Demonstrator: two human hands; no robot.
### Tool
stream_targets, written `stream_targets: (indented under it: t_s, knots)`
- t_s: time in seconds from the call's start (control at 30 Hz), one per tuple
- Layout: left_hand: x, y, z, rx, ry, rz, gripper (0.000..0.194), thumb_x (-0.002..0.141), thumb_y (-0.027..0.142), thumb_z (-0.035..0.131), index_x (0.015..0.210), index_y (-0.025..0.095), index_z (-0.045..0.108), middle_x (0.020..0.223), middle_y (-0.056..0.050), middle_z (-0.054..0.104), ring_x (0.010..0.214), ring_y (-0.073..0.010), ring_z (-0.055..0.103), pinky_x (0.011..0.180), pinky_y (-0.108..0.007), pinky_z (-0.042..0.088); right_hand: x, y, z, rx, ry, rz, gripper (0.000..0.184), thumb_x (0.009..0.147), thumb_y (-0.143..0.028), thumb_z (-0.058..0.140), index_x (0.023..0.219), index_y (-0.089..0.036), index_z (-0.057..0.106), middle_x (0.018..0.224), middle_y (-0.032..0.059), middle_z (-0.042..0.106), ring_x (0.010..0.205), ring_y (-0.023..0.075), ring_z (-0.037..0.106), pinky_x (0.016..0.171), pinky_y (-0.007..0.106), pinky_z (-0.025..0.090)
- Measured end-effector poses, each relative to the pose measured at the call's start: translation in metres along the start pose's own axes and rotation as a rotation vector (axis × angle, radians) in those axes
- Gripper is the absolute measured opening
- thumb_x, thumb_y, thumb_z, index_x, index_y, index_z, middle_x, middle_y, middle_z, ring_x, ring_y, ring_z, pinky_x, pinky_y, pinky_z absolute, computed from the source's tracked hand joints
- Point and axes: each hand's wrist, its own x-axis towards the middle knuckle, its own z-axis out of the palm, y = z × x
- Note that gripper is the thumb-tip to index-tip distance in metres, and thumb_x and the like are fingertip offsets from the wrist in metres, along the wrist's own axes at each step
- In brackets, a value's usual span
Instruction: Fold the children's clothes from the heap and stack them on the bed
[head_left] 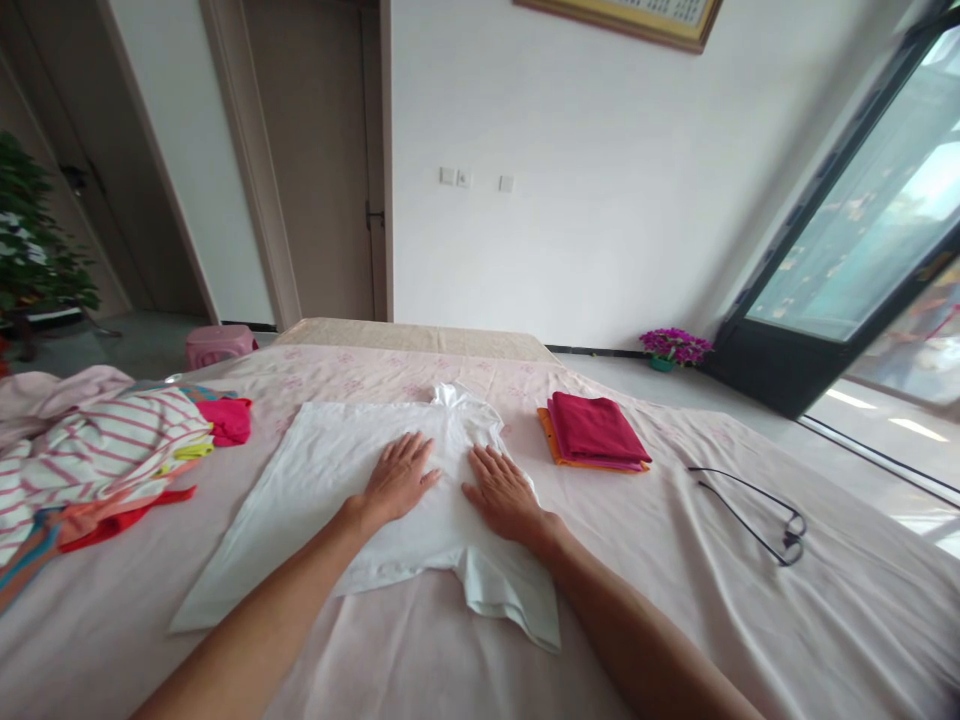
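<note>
A white T-shirt (pixel 315 490) lies spread out sideways, its hem toward the left and its neck toward the right. One sleeve points toward me, while the far sleeve is bunched up. My left hand (pixel 401 475) rests flat on the middle of the shirt with its fingers apart. Close to the neck end, my right hand (pixel 504 492) also presses flat on the fabric, fingers stretched out. Neither hand grips the cloth. To the right of the shirt sits a small stack of folded clothes (pixel 600 430), dark red on top with orange below.
A pink patterned sheet (pixel 630 600) covers the surface under the shirt. Loose clothes (pixel 112 440), some striped, are heaped at the left. Black-framed glasses (pixel 791 540) lie at the right. Beyond the surface stand a pink stool (pixel 220 345) and a pot of purple flowers (pixel 675 346).
</note>
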Motion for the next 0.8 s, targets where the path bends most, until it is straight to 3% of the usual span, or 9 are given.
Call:
stream_targets:
  t_s: [0.2, 0.5, 0.63, 0.8]
  knots:
    - [0.0, -0.059, -0.005, 0.132, -0.034, -0.084, 0.065, 0.097, 0.055, 0.033, 0.151, 0.02, 0.038, 0.16, -0.017, 0.03, 0.149, -0.0318, 0.025, 0.118, -0.05, 0.02, 0.002, -0.001, -0.004, -0.032, -0.054, 0.017, 0.059, 0.101, -0.045, 0.038, 0.15, -0.012, 0.041, 0.155, 0.0154, 0.036, 0.145, 0.0329, 0.031, 0.119, 0.05, 0.025]
    - [-0.018, -0.159, -0.016, 0.286, 0.026, -0.415, 0.068, 0.093, 0.06, 0.028, 0.151, 0.026, 0.038, 0.159, -0.013, 0.034, 0.146, -0.033, 0.028, 0.115, -0.052, 0.022, 0.003, -0.007, -0.016, -0.094, -0.145, 0.047, 0.061, 0.103, -0.048, 0.029, 0.152, -0.013, 0.036, 0.159, 0.0094, 0.031, 0.148, 0.0262, 0.026, 0.122, 0.043, 0.021]
    - [-0.018, -0.182, -0.017, 0.27, 0.036, -0.517, 0.069, 0.092, 0.064, 0.026, 0.15, 0.028, 0.038, 0.16, -0.013, 0.031, 0.146, -0.0349, 0.025, 0.112, -0.058, 0.024, 0.003, -0.006, -0.016, -0.096, -0.15, 0.046, 0.061, 0.103, -0.049, 0.027, 0.153, -0.015, 0.036, 0.16, 0.0071, 0.03, 0.148, 0.0257, 0.024, 0.122, 0.042, 0.019]
    - [-0.012, -0.189, -0.016, 0.254, 0.041, -0.563, 0.069, 0.091, 0.064, 0.027, 0.149, 0.03, 0.039, 0.16, -0.012, 0.03, 0.144, -0.0367, 0.027, 0.112, -0.059, 0.023, 0.004, -0.006, -0.015, -0.083, -0.164, 0.059, 0.061, 0.103, -0.049, 0.028, 0.153, -0.016, 0.035, 0.16, 0.0069, 0.03, 0.148, 0.0259, 0.024, 0.122, 0.042, 0.019]
